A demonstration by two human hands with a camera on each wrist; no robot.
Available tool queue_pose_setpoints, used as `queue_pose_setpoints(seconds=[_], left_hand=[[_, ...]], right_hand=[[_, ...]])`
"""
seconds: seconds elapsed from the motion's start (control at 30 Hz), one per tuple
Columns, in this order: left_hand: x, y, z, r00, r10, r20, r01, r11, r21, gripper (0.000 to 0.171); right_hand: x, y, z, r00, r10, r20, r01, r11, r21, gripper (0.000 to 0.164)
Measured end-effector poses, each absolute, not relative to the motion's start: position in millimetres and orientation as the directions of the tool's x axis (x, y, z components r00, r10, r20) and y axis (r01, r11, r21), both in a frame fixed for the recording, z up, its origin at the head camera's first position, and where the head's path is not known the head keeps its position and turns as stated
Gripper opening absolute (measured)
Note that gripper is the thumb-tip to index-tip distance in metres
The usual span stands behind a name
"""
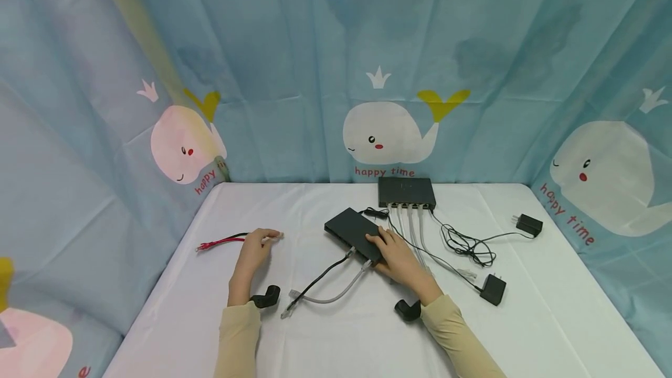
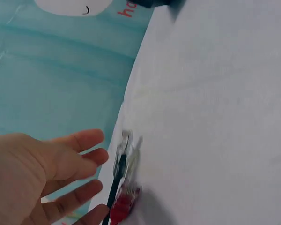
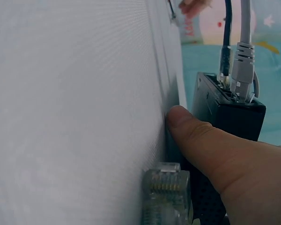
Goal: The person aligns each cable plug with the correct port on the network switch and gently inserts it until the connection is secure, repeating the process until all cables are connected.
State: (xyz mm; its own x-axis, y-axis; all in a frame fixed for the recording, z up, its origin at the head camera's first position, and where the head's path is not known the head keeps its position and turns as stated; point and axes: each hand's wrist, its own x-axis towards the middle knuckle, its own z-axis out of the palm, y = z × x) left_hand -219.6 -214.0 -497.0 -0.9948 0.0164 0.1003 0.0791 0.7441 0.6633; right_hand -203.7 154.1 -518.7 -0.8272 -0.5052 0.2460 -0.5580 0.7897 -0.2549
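My right hand holds a small black network switch by its right end, fingers over the top and thumb along the side near the table. Plugged into its near edge are a black network cable and a grey network cable, their free ends crossing on the table. Off to the left, my left hand hovers by a red network cable and another black one. In the left wrist view its fingers are spread loosely beside the clear plug and the red plug.
A larger black switch stands at the back with several grey cables in its ports. Two power adapters and their thin leads lie to the right. A loose clear plug is close to my right thumb. Whale-printed curtains enclose the white table.
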Motion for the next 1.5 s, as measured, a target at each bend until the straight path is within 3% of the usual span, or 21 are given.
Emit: queue_pose_setpoints(seconds=[0.5,0.67,0.87,1.07,1.5], left_hand=[[-218.8,-232.0,-505.8,-0.991,0.030,0.133,0.097,0.841,0.532,0.039],[-217.2,-233.1,-506.0,-0.993,-0.051,0.102,0.015,0.827,0.562,0.028],[-215.5,-233.5,-508.6,-0.983,-0.086,0.161,0.011,0.854,0.521,0.016],[-215.4,-233.1,-511.7,-0.988,-0.063,0.139,0.011,0.880,0.474,0.018],[-219.2,-221.8,-499.9,-0.986,0.006,0.164,0.089,0.858,0.506,0.021]], right_hand=[[-202.9,153.8,-517.7,-0.827,-0.507,0.244,-0.558,0.793,-0.244,0.072],[-202.5,153.2,-517.6,-0.828,-0.506,0.244,-0.557,0.794,-0.244,0.072],[-203.1,152.9,-518.7,-0.824,-0.505,0.257,-0.561,0.792,-0.242,0.071],[-202.7,153.6,-520.2,-0.825,-0.500,0.265,-0.559,0.789,-0.253,0.071],[-204.1,154.1,-521.4,-0.816,-0.505,0.283,-0.570,0.784,-0.245,0.072]])
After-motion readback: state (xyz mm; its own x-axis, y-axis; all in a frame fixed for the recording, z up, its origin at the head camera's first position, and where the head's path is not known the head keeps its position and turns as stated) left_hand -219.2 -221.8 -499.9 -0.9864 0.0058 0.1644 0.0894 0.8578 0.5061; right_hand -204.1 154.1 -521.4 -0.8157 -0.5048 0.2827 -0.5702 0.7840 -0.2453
